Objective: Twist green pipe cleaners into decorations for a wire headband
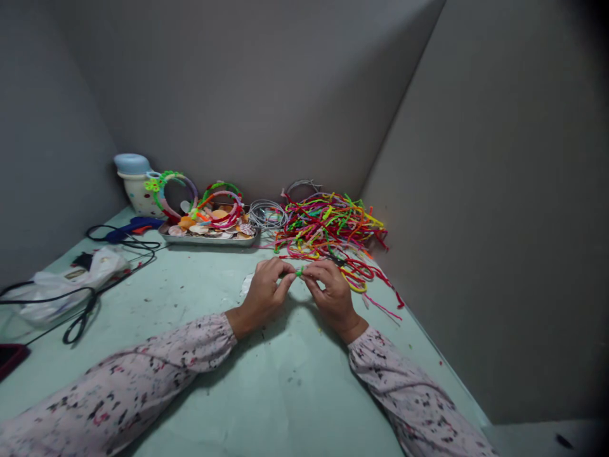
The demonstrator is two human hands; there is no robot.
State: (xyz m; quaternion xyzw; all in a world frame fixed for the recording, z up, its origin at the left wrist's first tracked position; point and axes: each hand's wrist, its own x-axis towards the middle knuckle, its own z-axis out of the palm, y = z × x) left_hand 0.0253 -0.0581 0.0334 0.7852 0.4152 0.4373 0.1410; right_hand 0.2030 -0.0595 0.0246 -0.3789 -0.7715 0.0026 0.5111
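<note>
Between my two hands is a small bright green piece of pipe cleaner [299,272], held above the pale green tabletop [266,393]. My left hand [266,290] pinches it from the left with thumb and fingertips. From the other side my right hand [332,293] pinches it too, thumb against the fingers. Most of the piece is covered by fingertips, so its full shape is hidden. Just beyond my right hand lies a tangled heap of coloured pipe cleaners [328,219], red, green, yellow and pink. Some strands trail from it toward the right table edge.
A metal tray [212,241] holds shells and wrapped headbands [178,184]. Coiled grey wire [268,214] sits right of it. At left are a spotted bottle [137,187], a blue glue gun [133,227], black cable [88,314], a plastic bag [71,285] and a dark red object [12,358]. Walls enclose the table.
</note>
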